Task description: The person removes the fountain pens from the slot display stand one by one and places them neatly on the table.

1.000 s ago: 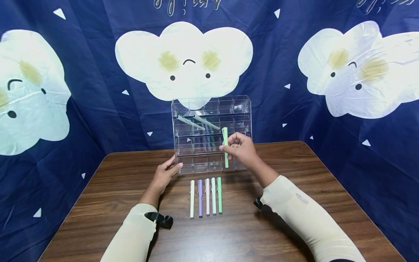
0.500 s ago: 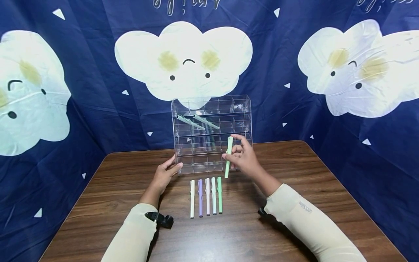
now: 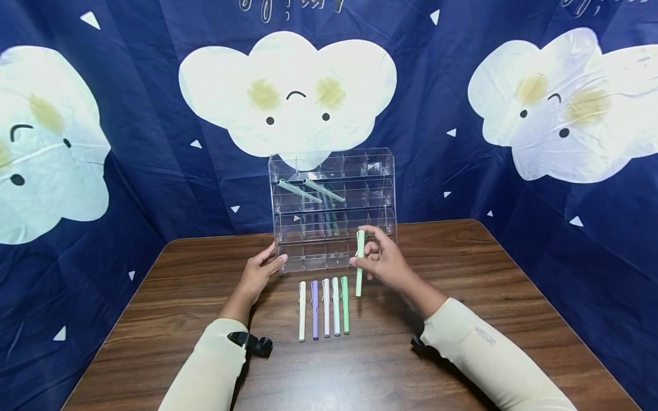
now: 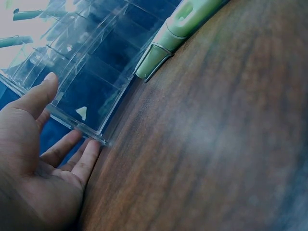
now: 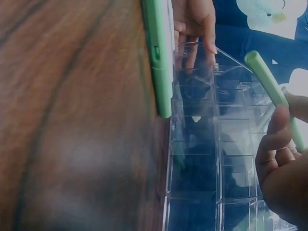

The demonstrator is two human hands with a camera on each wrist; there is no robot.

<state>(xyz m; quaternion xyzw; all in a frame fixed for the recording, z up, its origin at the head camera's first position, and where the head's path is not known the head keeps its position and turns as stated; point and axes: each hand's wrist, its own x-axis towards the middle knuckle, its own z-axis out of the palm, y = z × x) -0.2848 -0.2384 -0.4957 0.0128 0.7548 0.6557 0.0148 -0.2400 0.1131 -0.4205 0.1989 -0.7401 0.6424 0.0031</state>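
Observation:
A clear plastic compartment rack (image 3: pixel 334 214) stands upright at the back of the table. At its lower left corner, my left hand (image 3: pixel 259 274) grips the side, thumb on the front and fingers around the edge. My right hand (image 3: pixel 382 257) pinches a light green pen (image 3: pixel 359 274), clip end up, just before the rack's lower right part. Five pens lie in a row before the rack: cream (image 3: pixel 302 311), purple (image 3: pixel 315 311), pale pink (image 3: pixel 326 308), pale mint (image 3: pixel 336 306) and bright green (image 3: pixel 345 305). Two grey-green pens (image 3: pixel 299 192) rest slanted in an upper tier.
The brown wooden table (image 3: pixel 329 377) carries everything. Behind and beside it hangs a dark blue curtain (image 3: pixel 426 188) with white clouds. Black wrist straps (image 3: pixel 252 344) sit over cream sleeves (image 3: pixel 205 365).
My right hand has moved down with the light green pen, from before the rack's middle tiers to near the tabletop, right of the row. My left hand has stayed on the rack.

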